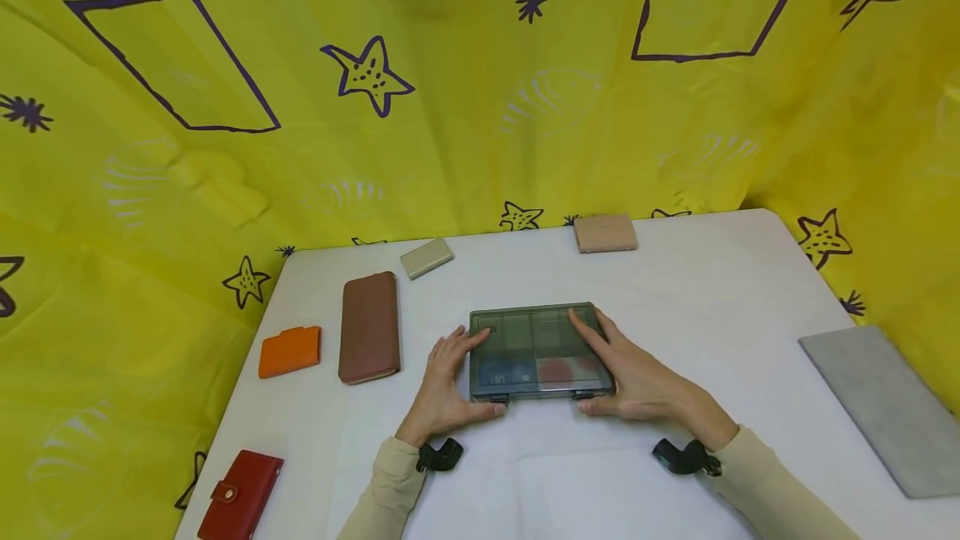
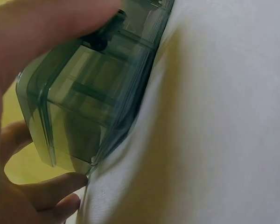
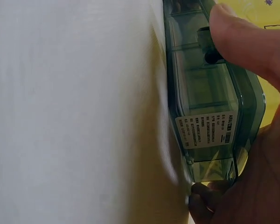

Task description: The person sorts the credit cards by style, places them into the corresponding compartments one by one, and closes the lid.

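Note:
A translucent dark-green plastic storage case (image 1: pixel 536 348) with compartments lies on the white table, its lid down. Flat cards, one blue and one reddish, show through the lid. My left hand (image 1: pixel 450 382) grips its left end, thumb by the front latch (image 2: pixel 100 39) and an index fingertip on the lid. On the opposite end my right hand (image 1: pixel 637 365) holds the case the same way, with its thumb near the other latch (image 3: pixel 210 51). A white printed label (image 3: pixel 206 129) is stuck on the right side, seen in the right wrist view.
To the left lie a brown long wallet (image 1: pixel 370 327), an orange card holder (image 1: pixel 290 352) and a red snap wallet (image 1: pixel 242 494). A beige card case (image 1: pixel 427 257) and a pinkish-tan wallet (image 1: pixel 606 233) are at the back. A grey flat panel (image 1: pixel 885 407) sits at the right edge.

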The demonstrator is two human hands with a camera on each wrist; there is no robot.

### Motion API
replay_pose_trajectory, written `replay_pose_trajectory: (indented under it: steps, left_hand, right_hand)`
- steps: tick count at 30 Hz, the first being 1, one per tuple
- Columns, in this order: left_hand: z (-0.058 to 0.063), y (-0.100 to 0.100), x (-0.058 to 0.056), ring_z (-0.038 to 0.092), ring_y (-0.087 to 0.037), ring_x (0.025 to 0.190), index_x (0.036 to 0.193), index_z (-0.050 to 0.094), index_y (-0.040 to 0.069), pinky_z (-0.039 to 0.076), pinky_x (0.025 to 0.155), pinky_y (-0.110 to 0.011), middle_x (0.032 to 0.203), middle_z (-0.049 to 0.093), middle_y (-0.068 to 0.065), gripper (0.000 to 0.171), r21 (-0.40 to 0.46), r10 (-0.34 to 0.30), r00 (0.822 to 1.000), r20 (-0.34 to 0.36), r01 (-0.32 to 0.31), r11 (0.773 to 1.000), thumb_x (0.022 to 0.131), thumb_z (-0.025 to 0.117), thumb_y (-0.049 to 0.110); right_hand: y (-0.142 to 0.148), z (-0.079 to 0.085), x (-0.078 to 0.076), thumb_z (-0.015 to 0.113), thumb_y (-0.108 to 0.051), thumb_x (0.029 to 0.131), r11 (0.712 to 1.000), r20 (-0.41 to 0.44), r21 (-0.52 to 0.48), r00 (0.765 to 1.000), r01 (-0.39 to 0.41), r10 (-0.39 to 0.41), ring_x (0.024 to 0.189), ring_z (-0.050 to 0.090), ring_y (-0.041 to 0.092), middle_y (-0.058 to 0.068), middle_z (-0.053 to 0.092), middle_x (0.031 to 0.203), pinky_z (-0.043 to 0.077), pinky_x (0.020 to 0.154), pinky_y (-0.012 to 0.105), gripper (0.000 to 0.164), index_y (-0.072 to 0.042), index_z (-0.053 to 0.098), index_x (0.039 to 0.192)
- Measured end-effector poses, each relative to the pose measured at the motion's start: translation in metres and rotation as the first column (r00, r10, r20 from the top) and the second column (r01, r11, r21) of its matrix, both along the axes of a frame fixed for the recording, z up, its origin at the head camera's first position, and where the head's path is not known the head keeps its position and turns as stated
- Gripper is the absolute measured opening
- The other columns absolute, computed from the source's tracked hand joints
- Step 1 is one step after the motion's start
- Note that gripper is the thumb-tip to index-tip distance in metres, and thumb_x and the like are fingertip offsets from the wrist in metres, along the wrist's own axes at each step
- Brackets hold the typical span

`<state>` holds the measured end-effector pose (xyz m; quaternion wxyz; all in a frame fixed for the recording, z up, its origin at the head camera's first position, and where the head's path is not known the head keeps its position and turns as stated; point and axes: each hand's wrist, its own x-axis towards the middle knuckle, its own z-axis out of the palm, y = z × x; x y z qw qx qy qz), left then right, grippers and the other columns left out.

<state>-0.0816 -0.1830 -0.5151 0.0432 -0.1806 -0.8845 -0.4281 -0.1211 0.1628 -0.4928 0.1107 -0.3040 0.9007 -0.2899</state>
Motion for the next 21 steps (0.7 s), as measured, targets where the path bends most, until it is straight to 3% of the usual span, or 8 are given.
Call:
replay_pose_trajectory:
  steps: [6,13,21]
  left_hand:
    - [0.0039,0.0,-0.0017,0.038,-0.038,0.156,0.155,0.057,0.025,0.015,0.132,-0.062,0.154,0.06,-0.009,0.101,0.073,0.017,0.998,0.063,-0.022,0.997,0.065,0.102,0.031]
    - [0.0044,-0.0017,-0.0032,0.035,-0.035,0.158,0.153,0.059,0.031,0.013,0.134,-0.059,0.156,0.059,-0.008,0.1,0.103,0.042,0.988,0.147,-0.058,0.993,0.064,0.103,0.033]
    - [0.0011,-0.0023,0.0021,0.033,-0.039,0.158,0.153,0.058,0.032,0.016,0.132,-0.063,0.158,0.055,-0.011,0.099,0.089,0.058,0.987,0.152,-0.072,0.993,0.065,0.103,0.033]
  right_hand:
    - [-0.002,0.0032,0.0031,0.078,-0.06,0.089,1.0,-0.024,0.006,1.0,0.007,-0.006,0.142,0.043,0.063,0.036,0.008,0.172,0.048,0.105,0.074,0.115,-0.025,0.007,0.173]
    - [-0.0041,0.0032,0.0024,0.078,-0.057,0.09,1.0,0.013,-0.012,1.0,0.018,-0.018,0.145,0.039,0.064,0.035,0.005,0.173,0.044,0.107,0.077,0.114,-0.028,0.005,0.173]
    - [-0.0058,-0.0026,0.0023,0.079,-0.057,0.088,0.999,0.065,-0.024,0.998,0.027,-0.026,0.147,0.035,0.065,0.034,0.003,0.173,0.041,0.11,0.079,0.116,-0.029,0.005,0.173]
